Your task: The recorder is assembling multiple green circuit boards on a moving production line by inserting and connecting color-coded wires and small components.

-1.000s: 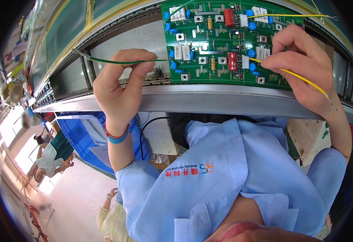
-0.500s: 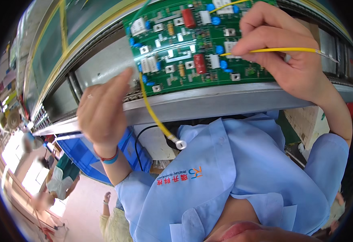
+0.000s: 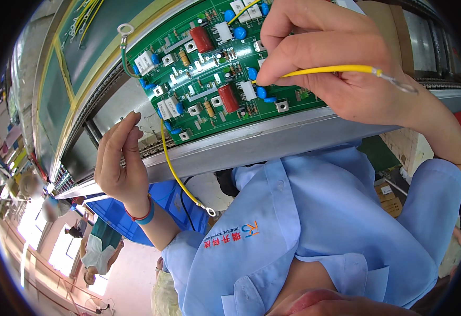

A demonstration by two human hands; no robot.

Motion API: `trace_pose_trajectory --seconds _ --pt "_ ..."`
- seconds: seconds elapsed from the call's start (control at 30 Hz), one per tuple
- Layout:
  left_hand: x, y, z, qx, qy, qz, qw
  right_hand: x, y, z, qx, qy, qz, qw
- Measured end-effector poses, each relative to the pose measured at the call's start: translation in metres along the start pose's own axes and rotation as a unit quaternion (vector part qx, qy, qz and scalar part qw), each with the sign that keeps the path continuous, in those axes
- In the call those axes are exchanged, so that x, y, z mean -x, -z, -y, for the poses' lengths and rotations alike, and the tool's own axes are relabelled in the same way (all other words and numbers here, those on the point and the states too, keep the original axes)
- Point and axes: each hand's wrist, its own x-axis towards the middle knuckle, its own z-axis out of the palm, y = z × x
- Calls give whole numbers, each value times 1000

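While the right hand (image 3: 336,58) keeps its grip pinching the thin yellow wire (image 3: 325,70) against the green circuit board (image 3: 209,79), the left hand (image 3: 120,158) has dropped away, fingers released.

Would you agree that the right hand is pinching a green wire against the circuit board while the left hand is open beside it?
Not quite: the head view shows the right hand pinching a yellow wire, not green, against the circuit board. The left hand is indeed open beside it.

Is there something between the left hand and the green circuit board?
Nothing visible does. The left hand is open at the board's lower left, apart from the green circuit board. Only a loose yellow wire hangs from the board's edge beside it. The right hand rests over the board holding another yellow wire.
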Motion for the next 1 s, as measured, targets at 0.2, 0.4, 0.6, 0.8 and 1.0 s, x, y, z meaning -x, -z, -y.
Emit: trace_pose_trajectory --seconds 0.2,0.4,0.6,0.8,1.0 --pt "2 -5 3 8 4 1 1000 2 -2 0 67 10 -8 998" --pt "4 -5 3 2 6 -1 1000 -2 -1 11 121 -10 -4 993" --pt "4 -11 -4 19 86 11 996 1 2 4 117 9 12 993" --pt "3 -16 -5 143 173 72 972 4 16 15 129 29 18 991" --pt "1 -6 -11 118 177 91 973 39 57 48 257 -169 -51 950"
